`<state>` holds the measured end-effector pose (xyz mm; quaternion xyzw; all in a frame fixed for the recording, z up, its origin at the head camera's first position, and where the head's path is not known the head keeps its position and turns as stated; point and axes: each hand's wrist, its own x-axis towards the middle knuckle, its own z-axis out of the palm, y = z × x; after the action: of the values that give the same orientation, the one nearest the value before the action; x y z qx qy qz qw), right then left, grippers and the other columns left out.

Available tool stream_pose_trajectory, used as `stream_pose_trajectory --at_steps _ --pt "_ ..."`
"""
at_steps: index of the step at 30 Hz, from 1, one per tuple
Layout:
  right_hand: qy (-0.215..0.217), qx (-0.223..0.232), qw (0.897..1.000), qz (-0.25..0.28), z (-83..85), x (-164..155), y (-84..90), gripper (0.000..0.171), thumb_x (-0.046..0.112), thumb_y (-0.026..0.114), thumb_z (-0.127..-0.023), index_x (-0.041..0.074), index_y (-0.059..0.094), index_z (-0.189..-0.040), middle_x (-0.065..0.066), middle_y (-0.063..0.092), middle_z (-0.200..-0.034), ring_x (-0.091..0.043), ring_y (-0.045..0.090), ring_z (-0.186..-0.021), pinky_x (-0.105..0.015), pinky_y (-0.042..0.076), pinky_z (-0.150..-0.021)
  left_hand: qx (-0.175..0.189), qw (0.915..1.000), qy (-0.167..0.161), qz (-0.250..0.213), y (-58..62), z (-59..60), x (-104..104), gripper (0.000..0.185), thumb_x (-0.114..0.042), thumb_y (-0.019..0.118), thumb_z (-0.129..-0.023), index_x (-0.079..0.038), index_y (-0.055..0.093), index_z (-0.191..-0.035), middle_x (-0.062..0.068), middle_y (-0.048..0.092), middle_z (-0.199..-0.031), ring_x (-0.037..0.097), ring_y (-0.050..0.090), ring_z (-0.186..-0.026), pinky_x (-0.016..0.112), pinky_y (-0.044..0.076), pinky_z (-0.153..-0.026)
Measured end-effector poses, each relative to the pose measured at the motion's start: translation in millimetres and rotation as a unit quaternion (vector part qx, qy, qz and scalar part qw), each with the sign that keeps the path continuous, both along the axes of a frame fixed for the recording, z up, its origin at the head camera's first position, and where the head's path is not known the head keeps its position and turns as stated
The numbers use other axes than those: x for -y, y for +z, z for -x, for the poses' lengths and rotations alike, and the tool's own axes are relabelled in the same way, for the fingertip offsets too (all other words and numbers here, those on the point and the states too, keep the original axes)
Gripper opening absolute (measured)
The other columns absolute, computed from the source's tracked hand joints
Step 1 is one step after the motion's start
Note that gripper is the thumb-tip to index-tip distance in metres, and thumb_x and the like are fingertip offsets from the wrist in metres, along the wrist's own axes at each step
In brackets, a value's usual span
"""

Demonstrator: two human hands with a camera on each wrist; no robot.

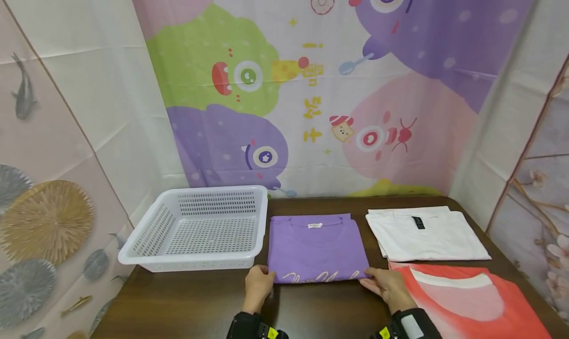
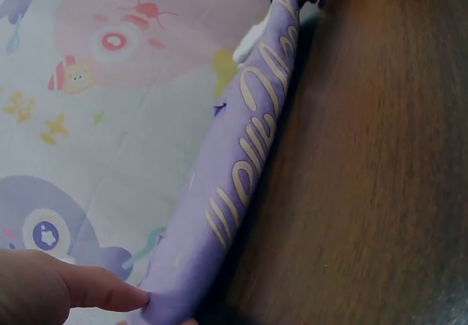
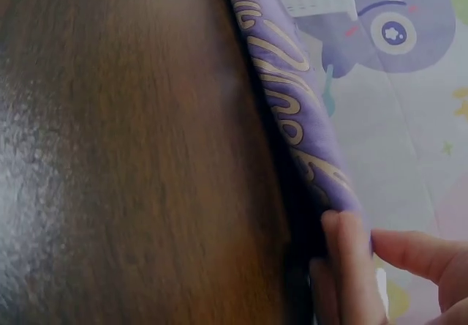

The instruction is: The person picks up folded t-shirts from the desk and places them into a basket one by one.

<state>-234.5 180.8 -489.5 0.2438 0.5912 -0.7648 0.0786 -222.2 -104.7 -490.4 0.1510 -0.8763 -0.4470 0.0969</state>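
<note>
Folded purple T-shirt (image 1: 316, 248) lay on the table (image 1: 186, 304), its near corners pinched by the left hand (image 1: 259, 283) and right hand (image 1: 387, 285) (thumbs on top). Folding looked finished; placement remained, judging by the bare white basket (image 1: 200, 229) beyond the left hand's grip. Wrists lay low, palms down.

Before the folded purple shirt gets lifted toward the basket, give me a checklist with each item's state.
1. Left hand grips the purple shirt's near left corner: ok.
2. Right hand pinches the near right corner: ok.
3. Fold lies flat and square on the table: ok.
4. White basket holds nothing, beside the shirt: ok.
5. Shirt sits apart from the white shirt: ok.
6. Right hand keeps off the red shirt: cannot tell.
</note>
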Motion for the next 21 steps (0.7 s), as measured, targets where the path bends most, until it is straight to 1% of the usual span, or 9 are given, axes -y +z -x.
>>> stream_pose_trajectory --at_steps 3,6,9,11,14,17,19,21 --pt "0.002 -0.01 1.0 0.008 0.0 -1 -3.3 0.025 -0.012 0.057 -0.083 -0.022 0.056 -0.106 -0.003 0.065 -0.066 -0.013 0.068 -0.057 -0.029 0.059 -0.063 -0.015 0.9998 0.001 -0.01 -0.4 0.5 0 0.019 -0.002 0.063 -0.078 0.01 0.063 -0.093 0.018 0.069 -0.077 0.02 0.061 -0.059 0.032 0.05 -0.057" --pt "0.003 -0.018 1.0 -0.02 -1.0 0 -7.2 0.023 -0.012 0.058 -0.083 -0.02 0.058 -0.104 -0.003 0.065 -0.067 -0.012 0.067 -0.057 -0.028 0.059 -0.063 -0.019 0.9996 0.003 -0.022 -1.8 -0.4 0 0.02 0.0 0.062 -0.076 0.01 0.063 -0.093 0.018 0.071 -0.075 0.016 0.061 -0.052 0.028 0.049 -0.051" --pt "0.003 -0.018 0.998 -0.064 -3.7 2 -7.9 0.025 -0.009 0.058 -0.084 -0.018 0.053 -0.107 -0.003 0.063 -0.069 -0.01 0.066 -0.058 -0.027 0.059 -0.062 -0.014 0.9995 -0.001 -0.026 -2.4 -3.1 1 0.022 0.001 0.062 -0.075 0.01 0.063 -0.095 0.018 0.072 -0.075 0.016 0.063 -0.053 0.028 0.049 -0.052" --pt "0.002 -0.019 0.996 -0.082 -7.3 2 -6.8 0.029 -0.008 0.058 -0.084 -0.016 0.047 -0.109 -0.005 0.061 -0.071 -0.011 0.066 -0.058 -0.028 0.059 -0.062 -0.013 0.9995 -0.01 -0.026 -2.9 -6.2 2 0.024 0.001 0.063 -0.075 0.01 0.063 -0.097 0.019 0.073 -0.075 0.018 0.065 -0.053 0.03 0.05 -0.054" --pt "0.012 -0.027 0.994 -0.102 -15.9 2 -5.1 0.033 -0.008 0.058 -0.084 -0.017 0.041 -0.111 -0.008 0.059 -0.073 -0.012 0.066 -0.058 -0.028 0.059 -0.061 -0.016 0.999 -0.032 -0.027 -3.3 -12.8 5 0.027 0.001 0.063 -0.073 0.011 0.062 -0.099 0.018 0.074 -0.074 0.019 0.067 -0.053 0.029 0.05 -0.058" --pt "0.027 -0.037 0.991 -0.123 -26.9 2 -3.7 0.034 -0.009 0.057 -0.084 -0.018 0.039 -0.111 -0.01 0.058 -0.073 -0.014 0.066 -0.057 -0.029 0.059 -0.06 -0.007 0.997 -0.065 -0.042 -2.1 -22.2 9 0.032 0.001 0.064 -0.073 0.014 0.06 -0.102 0.018 0.073 -0.072 0.018 0.067 -0.052 0.026 0.05 -0.055" --pt "0.038 -0.035 0.989 -0.139 -34.5 1 -2.4 0.033 -0.01 0.056 -0.084 -0.017 0.038 -0.11 -0.011 0.059 -0.072 -0.014 0.066 -0.056 -0.029 0.059 -0.059 0.012 0.9939 -0.091 -0.061 0.0 -29.8 14 0.035 0.002 0.065 -0.075 0.018 0.057 -0.105 0.019 0.073 -0.072 0.017 0.066 -0.052 0.024 0.051 -0.053" --pt "0.053 -0.031 0.985 -0.159 -42.3 1 -0.6 0.034 -0.01 0.057 -0.082 -0.016 0.038 -0.11 -0.012 0.059 -0.071 -0.014 0.066 -0.055 -0.029 0.058 -0.057 0.034 0.9877 -0.122 -0.091 2.1 -38.0 20 0.04 0.003 0.066 -0.076 0.022 0.053 -0.109 0.02 0.073 -0.073 0.017 0.067 -0.054 0.023 0.052 -0.052"
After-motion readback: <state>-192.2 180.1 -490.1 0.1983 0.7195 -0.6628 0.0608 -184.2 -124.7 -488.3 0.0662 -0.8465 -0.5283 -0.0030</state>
